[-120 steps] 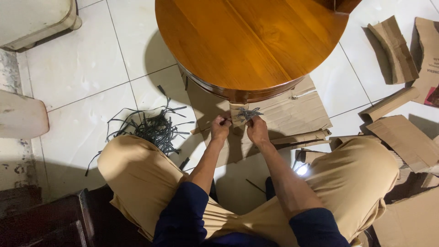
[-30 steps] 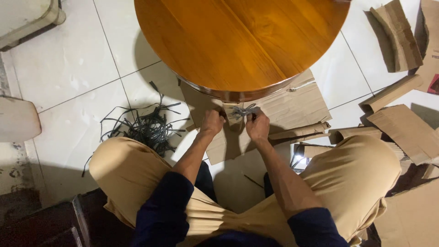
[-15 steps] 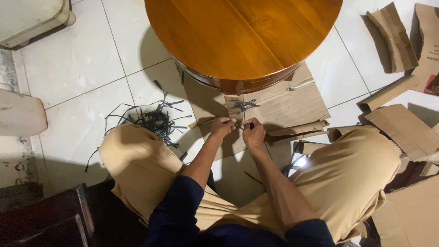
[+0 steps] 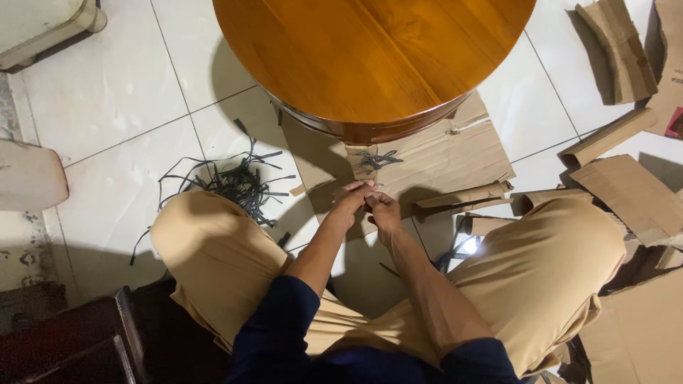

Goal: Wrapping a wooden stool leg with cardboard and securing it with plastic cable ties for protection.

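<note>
A: Report hand status.

B: Left hand (image 4: pixel 350 200) and right hand (image 4: pixel 384 210) meet, touching, above the flat cardboard (image 4: pixel 441 160) on the floor (image 4: pixel 114 92). The fingers (image 4: pixel 363 190) are pinched together; whatever they grip is too small to tell.

A: Locate the strap material.

B: A small tangle of dark straps (image 4: pixel 376 161) lies on the cardboard, just beyond the hands, beside the round worktop (image 4: pixel 370 57). A larger loose pile of thin black strips (image 4: pixel 231 183) lies on the white tile by the left knee.

A: Surfaces?

B: Worktop: glossy orange-brown wood, circular. Cardboard: matt brown, creased. Torn cardboard scraps (image 4: pixel 626 181) lie at right.
</note>
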